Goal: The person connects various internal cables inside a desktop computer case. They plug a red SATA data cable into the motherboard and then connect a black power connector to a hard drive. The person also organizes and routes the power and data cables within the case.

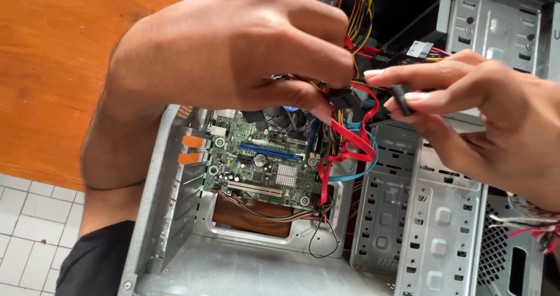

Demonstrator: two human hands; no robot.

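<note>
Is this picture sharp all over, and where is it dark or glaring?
Head view: even daylight, no harsh glare; the green circuit board and the grey metal case are crisp; the left hand, close to the lens, looks slightly soft, and so does the right hand; the case's far interior at top is in deep shadow; straight edges bow a little towards the frame's sides.

Single view only: a head-worn camera looks steeply down and slightly forward, at close range, into an open computer case [175, 214] lying on its side on a wooden table [52, 68]. Both hands fill the upper half of the frame, very near the lens. Tiled floor [29, 237] shows at the lower left edge.
</note>
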